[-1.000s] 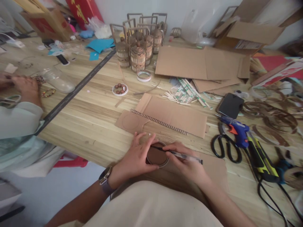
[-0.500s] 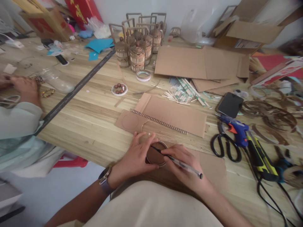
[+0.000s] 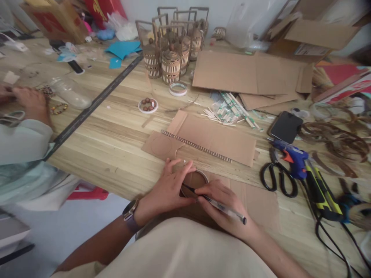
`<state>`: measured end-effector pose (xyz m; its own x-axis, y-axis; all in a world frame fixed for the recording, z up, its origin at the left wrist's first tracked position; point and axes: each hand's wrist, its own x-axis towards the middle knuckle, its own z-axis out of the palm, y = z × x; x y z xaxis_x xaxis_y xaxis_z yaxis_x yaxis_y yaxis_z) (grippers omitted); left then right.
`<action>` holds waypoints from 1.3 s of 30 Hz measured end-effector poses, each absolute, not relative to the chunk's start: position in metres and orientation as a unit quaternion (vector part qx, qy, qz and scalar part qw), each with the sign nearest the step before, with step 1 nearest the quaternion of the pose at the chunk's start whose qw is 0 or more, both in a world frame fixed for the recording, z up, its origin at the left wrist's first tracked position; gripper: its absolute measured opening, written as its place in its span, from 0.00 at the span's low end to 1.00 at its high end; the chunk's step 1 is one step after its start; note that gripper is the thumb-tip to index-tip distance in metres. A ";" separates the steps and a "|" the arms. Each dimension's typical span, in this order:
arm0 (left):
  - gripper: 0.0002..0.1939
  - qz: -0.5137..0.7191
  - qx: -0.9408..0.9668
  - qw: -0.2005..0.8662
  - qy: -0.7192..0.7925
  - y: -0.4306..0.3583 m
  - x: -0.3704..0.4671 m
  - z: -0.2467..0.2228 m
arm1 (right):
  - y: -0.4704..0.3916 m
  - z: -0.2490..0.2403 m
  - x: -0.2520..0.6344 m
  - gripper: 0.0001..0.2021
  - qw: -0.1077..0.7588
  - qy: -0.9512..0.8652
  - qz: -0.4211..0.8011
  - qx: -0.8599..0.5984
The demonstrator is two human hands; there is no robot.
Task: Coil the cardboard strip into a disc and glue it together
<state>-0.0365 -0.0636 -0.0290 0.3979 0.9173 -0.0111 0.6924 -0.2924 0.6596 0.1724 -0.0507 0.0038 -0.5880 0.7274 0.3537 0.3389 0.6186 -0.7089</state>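
My right hand (image 3: 223, 204) grips a clear pen (image 3: 227, 210), its tip inside a thin round ring (image 3: 206, 178) near the ring's left side. The ring lies on brown cardboard (image 3: 262, 204) by the table's front edge. My left hand (image 3: 169, 189), with a watch on the wrist, holds the ring's left side between spread thumb and fingers. Beyond my hands, a cardboard piece with a drawn circle (image 3: 160, 146) lies beside a larger cardboard sheet (image 3: 214, 133). A slatted strip (image 3: 197, 146) rests across that sheet.
Black scissors (image 3: 278, 179), a blue glue gun (image 3: 294, 158), a yellow-black cutter (image 3: 323, 193) and a phone (image 3: 285, 126) are at the right. Small lantern-like cages (image 3: 171, 65) stand at the back. Another person's hand (image 3: 33, 102) is at the far left.
The pen tip has moved down and slightly left inside the ring, and the pen's rear end has lowered slightly. The view has shifted a little.
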 end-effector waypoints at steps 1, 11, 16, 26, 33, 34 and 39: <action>0.57 0.188 0.780 0.300 0.515 -0.063 -0.037 -0.029 | -0.051 0.005 0.174 0.05 0.319 -0.835 0.313 -0.321; 0.58 0.187 0.779 0.307 0.513 -0.064 -0.038 -0.029 | -0.043 0.000 0.172 0.05 0.319 -0.792 0.329 -0.404; 0.57 0.191 0.784 0.305 0.506 -0.063 -0.039 -0.029 | -0.045 0.000 0.169 0.05 0.312 -0.791 0.345 -0.398; 0.58 0.183 0.781 0.308 0.511 -0.063 -0.038 -0.028 | -0.041 0.005 0.181 0.09 0.255 -0.714 0.456 -0.467; 0.57 0.189 0.782 0.303 0.510 -0.063 -0.039 -0.028 | -0.033 0.006 0.169 0.09 0.276 -0.725 0.445 -0.448; 0.57 0.190 0.785 0.301 0.507 -0.063 -0.039 -0.028 | -0.034 0.006 0.168 0.09 0.273 -0.730 0.446 -0.441; 0.57 0.189 0.787 0.301 0.504 -0.063 -0.040 -0.030 | -0.037 0.007 0.173 0.11 0.238 -0.727 0.475 -0.435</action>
<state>-0.0396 -0.0631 -0.0304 0.4202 0.9074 -0.0056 0.6793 -0.3105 0.6649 0.1730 -0.0371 0.0065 -0.5076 0.8589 -0.0682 0.4065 0.1690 -0.8979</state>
